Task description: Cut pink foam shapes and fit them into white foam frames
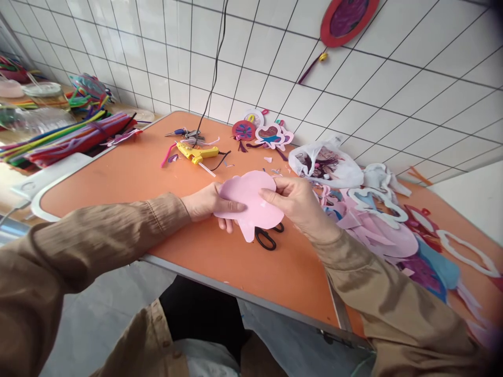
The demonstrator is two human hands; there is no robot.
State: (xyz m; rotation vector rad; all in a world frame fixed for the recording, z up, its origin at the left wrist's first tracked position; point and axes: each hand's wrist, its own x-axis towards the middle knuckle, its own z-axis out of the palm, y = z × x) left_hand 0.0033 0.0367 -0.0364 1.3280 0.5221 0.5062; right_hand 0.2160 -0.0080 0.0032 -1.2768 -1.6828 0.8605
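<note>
A pink cut-out sheet (251, 196) with a scalloped, cloud-like edge and a pointed tab at the bottom is held above the orange table. My left hand (214, 205) grips its left side, thumb on top and fingers beneath. At the upper right edge, my right hand (294, 201) pinches it between thumb and fingers. Below the sheet lie scissors with black handles (266, 239); their blades are hidden. Beyond my hands, a yellow hot glue gun (196, 153) rests on the table with a clear glue stick poking out of it.
Pink, white and blue cut-outs (377, 230) are heaped on the right beside a white plastic bag (326, 162). Finished-looking ornaments (261, 131) lie by the tiled wall. Screwdriver-like tools (184, 133) sit behind the glue gun. Bundled pipe cleaners (78, 139) fill the left side.
</note>
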